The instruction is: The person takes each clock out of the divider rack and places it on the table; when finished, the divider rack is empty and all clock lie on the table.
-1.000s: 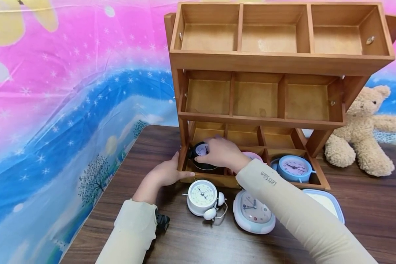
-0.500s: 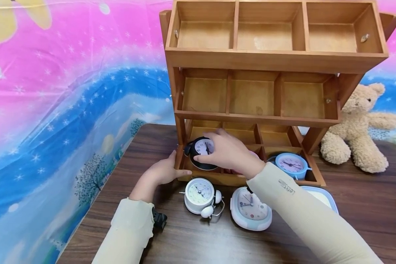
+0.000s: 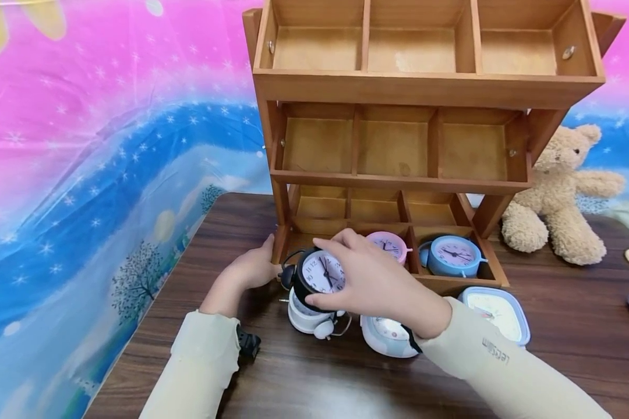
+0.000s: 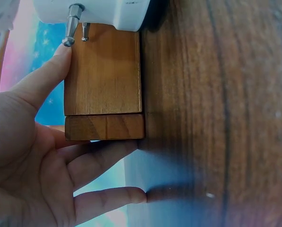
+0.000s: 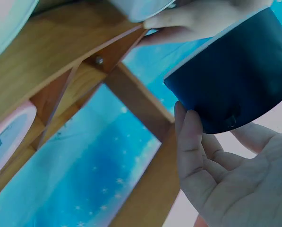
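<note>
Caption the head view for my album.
Right hand holds a round black alarm clock; left hand touches the brown wooden shelf.

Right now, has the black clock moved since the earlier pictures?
Yes: in the head view, the black clock has left its compartment in the wooden shelf, moving toward the camera, now partly hiding the white clock.

- We look at a table (image 3: pixel 230 224) arranged before a backdrop; whether it stands in a home or a studio, we cannot tell.
- The backdrop we see is a creased cloth (image 3: pixel 136 49), printed in pink and blue.
- We see household goods: a pink clock (image 3: pixel 390 244) and a blue clock (image 3: pixel 455 256) in a wooden rack (image 3: pixel 424 90).
- Beside the rack we find a plush bear (image 3: pixel 552 195), a homely thing.
</note>
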Available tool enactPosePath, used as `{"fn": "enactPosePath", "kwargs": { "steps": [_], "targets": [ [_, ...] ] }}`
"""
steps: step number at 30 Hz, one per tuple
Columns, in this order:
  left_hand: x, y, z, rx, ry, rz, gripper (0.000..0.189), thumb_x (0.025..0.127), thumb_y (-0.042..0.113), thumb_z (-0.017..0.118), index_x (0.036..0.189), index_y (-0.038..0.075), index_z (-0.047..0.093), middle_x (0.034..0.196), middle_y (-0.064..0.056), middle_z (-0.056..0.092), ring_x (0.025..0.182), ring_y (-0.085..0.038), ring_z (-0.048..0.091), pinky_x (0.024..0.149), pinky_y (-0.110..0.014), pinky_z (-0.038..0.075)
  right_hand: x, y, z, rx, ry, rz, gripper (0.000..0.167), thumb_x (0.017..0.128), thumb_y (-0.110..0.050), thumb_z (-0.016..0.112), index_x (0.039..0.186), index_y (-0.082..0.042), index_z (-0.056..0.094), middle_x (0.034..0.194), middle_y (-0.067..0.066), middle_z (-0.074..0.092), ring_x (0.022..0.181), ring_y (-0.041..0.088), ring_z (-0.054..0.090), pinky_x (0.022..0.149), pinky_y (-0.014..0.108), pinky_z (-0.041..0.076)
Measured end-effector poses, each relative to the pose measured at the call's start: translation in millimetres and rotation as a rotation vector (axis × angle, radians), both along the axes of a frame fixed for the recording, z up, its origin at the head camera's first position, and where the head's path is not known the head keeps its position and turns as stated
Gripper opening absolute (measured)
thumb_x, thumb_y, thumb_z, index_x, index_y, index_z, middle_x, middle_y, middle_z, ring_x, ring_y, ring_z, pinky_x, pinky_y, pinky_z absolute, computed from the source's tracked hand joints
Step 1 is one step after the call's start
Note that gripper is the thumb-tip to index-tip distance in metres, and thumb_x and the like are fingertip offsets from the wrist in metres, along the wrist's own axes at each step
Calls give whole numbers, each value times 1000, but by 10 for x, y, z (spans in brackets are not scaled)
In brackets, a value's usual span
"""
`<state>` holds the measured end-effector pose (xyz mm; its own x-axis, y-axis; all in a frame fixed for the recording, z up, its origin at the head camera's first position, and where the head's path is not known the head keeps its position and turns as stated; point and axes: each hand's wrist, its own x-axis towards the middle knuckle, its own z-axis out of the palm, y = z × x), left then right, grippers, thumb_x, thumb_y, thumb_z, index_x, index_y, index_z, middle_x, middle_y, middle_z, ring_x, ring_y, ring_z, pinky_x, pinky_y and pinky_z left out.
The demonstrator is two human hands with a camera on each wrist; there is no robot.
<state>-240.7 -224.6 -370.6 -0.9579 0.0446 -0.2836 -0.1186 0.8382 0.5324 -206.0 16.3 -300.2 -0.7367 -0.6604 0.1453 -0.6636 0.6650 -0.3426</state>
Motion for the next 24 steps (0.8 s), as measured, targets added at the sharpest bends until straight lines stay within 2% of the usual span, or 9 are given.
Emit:
{"fn": "enactPosePath", "kwargs": {
  "steps": [4, 9, 17, 24],
  "targets": [
    [-9, 17, -9, 16, -17, -5, 99, 97, 49, 59, 157, -3, 0, 151, -30, 36, 136, -44, 40, 109, -57, 34, 176, 72, -57, -13, 66, 47, 88, 75, -62, 77, 146, -16, 53, 123, 3, 56, 102, 16, 58, 80, 34, 51],
    [-7, 23, -11, 12, -30, -1, 100, 97, 49, 60, 157, -3, -1, 155, -31, 28, 139, -46, 35, 111, -57, 31, 382, 114, -145, 9, 91, 100, 88, 75, -64, 76, 144, -14, 54, 123, 2, 55, 105, 14, 56, 87, 35, 52],
    [0, 27, -26, 20, -16, 8, 102, 96, 49, 61, 157, -4, -2, 155, -32, 26, 139, -47, 34, 110, -58, 31, 646, 108, -218, 93, 32, 177, 89, 75, -64, 76, 145, -14, 53, 121, -1, 55, 101, 9, 56, 84, 30, 53],
    [-3, 40, -23, 21, -16, 8, 103, 96, 49, 61, 156, -4, -2, 156, -32, 24, 139, -47, 33, 111, -58, 30, 775, 90, -285, 167, -50, 213, 90, 76, -67, 74, 148, -18, 49, 123, -2, 53, 102, 7, 55, 83, 29, 54]
  ]
}}
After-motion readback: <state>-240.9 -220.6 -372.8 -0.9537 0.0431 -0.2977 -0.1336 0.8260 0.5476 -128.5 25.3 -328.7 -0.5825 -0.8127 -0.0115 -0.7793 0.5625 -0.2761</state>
